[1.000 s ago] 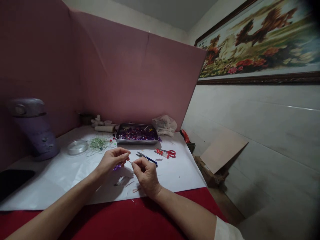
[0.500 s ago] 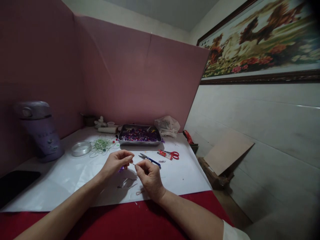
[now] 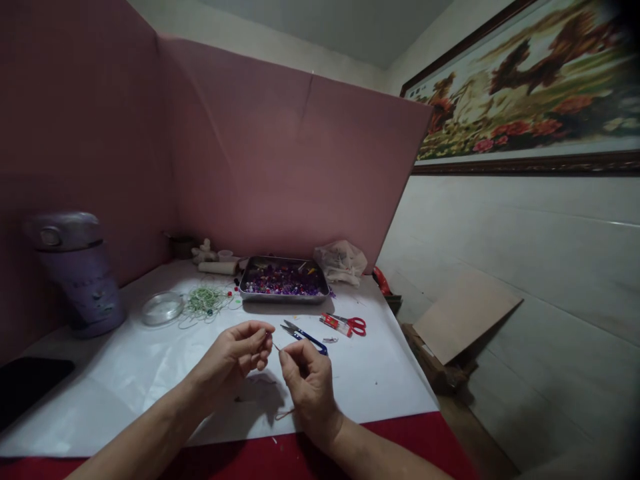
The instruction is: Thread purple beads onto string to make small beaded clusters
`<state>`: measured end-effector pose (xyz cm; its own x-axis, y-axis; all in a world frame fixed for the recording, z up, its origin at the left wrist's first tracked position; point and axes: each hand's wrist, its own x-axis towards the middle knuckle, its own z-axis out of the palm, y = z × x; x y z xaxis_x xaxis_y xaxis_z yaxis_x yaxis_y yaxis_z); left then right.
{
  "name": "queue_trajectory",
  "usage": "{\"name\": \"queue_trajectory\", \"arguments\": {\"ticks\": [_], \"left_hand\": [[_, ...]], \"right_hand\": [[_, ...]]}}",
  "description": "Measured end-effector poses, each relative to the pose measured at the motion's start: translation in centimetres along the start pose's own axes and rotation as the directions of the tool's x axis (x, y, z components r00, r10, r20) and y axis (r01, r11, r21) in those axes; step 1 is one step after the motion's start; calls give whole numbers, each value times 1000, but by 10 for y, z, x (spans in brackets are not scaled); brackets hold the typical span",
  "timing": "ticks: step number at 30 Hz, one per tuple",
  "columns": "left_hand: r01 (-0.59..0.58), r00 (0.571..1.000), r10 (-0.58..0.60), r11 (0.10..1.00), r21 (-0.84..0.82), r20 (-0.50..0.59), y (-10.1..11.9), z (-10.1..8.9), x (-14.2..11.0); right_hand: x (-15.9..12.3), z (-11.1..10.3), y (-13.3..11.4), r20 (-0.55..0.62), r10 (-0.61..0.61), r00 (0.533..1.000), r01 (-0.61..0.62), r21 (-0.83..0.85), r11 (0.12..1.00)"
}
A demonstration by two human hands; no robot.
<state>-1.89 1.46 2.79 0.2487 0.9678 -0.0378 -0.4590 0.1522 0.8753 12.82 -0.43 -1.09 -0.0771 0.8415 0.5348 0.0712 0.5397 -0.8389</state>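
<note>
In the head view, my left hand [image 3: 235, 353] hovers over the white sheet [image 3: 135, 380], thumb and fingers pinched together. A thin brownish cord [image 3: 277, 347] runs from those fingertips to my right hand [image 3: 311, 387], which pinches its other end. A tiny dark spot shows at the left fingertips, too small to name. Just beyond the right hand lie blue-handled thread snips [image 3: 304, 335], blades apart. Below the hands, a loop of cord [image 3: 284, 414] rests on the sheet, partly behind the right hand.
A metal tray [image 3: 285, 299] of purple beads stands at the back. Red scissors [image 3: 356, 325], a clear round dish [image 3: 163, 308], tangled green thread [image 3: 205, 302] and a plastic bag [image 3: 343, 260] lie around it. A purple bottle [image 3: 83, 280] and black phone-like slab [image 3: 35, 387] are left.
The view has shifted, so the table sits lower and farther right. Both hands keep their pinch on the cord. Purple pieces seen under my left hand earlier are now hidden.
</note>
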Motion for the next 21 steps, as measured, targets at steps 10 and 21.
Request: {"name": "queue_trajectory", "arguments": {"ticks": [10,21], "left_hand": [[168,986,-165,976,-137,33,-10,5,-3],[227,973,-231,961,-159,-2,-8,7,-6]], "right_hand": [[-1,-2,-5,-40,28,999,-31,-78,996],[-2,-6,-4,11,34,999,-33,-57,998]]}}
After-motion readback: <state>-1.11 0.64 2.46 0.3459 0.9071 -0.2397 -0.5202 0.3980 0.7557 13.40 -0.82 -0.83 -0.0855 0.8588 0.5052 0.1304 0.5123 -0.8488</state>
